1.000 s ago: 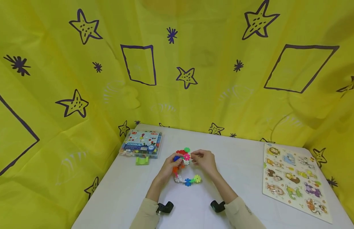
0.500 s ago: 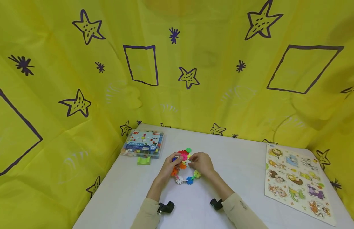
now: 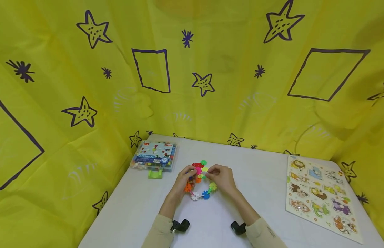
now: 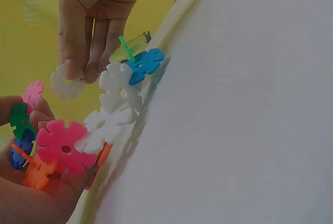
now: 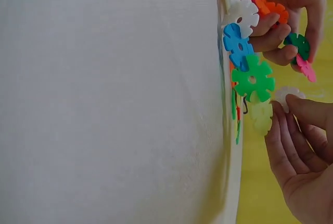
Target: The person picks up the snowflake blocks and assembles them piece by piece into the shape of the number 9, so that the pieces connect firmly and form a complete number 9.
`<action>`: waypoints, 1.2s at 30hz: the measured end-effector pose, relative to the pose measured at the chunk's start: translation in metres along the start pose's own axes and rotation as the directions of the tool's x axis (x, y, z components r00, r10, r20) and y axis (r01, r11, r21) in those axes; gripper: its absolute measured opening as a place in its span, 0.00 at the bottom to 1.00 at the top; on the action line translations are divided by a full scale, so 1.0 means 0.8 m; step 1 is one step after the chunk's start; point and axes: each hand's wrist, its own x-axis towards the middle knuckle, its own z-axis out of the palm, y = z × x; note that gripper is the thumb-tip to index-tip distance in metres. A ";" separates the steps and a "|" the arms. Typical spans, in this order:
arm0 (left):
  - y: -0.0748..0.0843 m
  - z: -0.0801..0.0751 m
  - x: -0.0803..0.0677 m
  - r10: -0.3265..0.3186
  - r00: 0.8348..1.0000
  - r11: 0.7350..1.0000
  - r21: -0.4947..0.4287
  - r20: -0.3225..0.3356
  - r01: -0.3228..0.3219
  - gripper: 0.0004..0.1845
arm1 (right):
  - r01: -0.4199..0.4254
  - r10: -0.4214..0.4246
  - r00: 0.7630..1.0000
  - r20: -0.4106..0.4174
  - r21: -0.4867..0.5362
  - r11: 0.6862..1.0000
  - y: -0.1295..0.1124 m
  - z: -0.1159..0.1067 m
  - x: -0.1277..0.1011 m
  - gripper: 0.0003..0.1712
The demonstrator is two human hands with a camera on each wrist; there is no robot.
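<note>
Yellow cloth point(image 3: 229, 112) hangs as walls behind and on both sides, softly creased, printed with dark-outlined starfish point(image 3: 203, 82), spiky bursts point(image 3: 259, 71), uneven four-sided outlines point(image 3: 151, 70) and faint pale shell-like marks point(image 3: 183, 116). A counter point(image 3: 260, 182) under a plain white cover point(image 3: 117, 220) runs back to the cloth. The light is soft, with dim shadows point(image 3: 369, 79) on the cloth at the right

flower discs point(image 4: 54, 141): over ten | grips point(image 3: 223, 177): two | cameras point(image 3: 182, 226): two | box point(image 3: 153, 155): one | puzzle board point(image 3: 323, 200): one | green holder point(image 3: 155, 175): one

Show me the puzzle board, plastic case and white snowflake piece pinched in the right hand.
Puzzle board point(image 3: 329, 199): head view, surface near middle.
Plastic case point(image 3: 154, 152): head view, top label.
White snowflake piece point(image 4: 61, 86): left wrist view, face.
</note>
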 end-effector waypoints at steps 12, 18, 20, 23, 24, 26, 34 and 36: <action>-0.005 -0.001 0.001 -0.002 1.000 0.991 -0.132 0.022 0.005 0.10 | 0.147 -0.141 0.987 -0.079 0.079 0.986 -0.012 0.002 -0.013 0.07; -0.004 0.000 -0.001 0.010 0.999 0.985 -0.173 0.040 -0.003 0.10 | 0.199 -0.190 0.976 -0.104 0.084 0.976 -0.012 0.003 -0.016 0.07; -0.003 0.001 -0.001 0.005 0.999 0.983 -0.183 0.044 0.004 0.10 | 0.223 -0.214 0.971 -0.108 0.079 0.972 -0.011 0.003 -0.017 0.07; -0.002 0.000 -0.002 0.000 0.998 0.982 -0.188 0.055 0.010 0.10 | 0.253 -0.245 0.963 -0.114 0.060 0.966 -0.010 0.003 -0.017 0.07; -0.002 0.000 -0.002 0.001 0.998 0.982 -0.188 0.063 0.011 0.10 | 0.260 -0.252 0.961 -0.116 0.051 0.964 -0.010 0.003 -0.016 0.07; -0.001 0.000 -0.002 0.005 0.997 0.982 -0.191 0.082 0.011 0.10 | 0.269 -0.263 0.957 -0.119 0.037 0.963 -0.011 0.002 -0.015 0.07; 0.000 0.003 -0.004 0.003 0.992 0.978 -0.208 0.126 0.023 0.11 | 0.324 -0.322 0.941 -0.106 0.003 0.946 -0.013 -0.002 -0.015 0.06; 0.000 0.004 -0.005 0.002 0.991 0.979 -0.205 0.130 0.025 0.10 | 0.336 -0.334 0.936 -0.111 -0.001 0.942 -0.013 -0.003 -0.015 0.06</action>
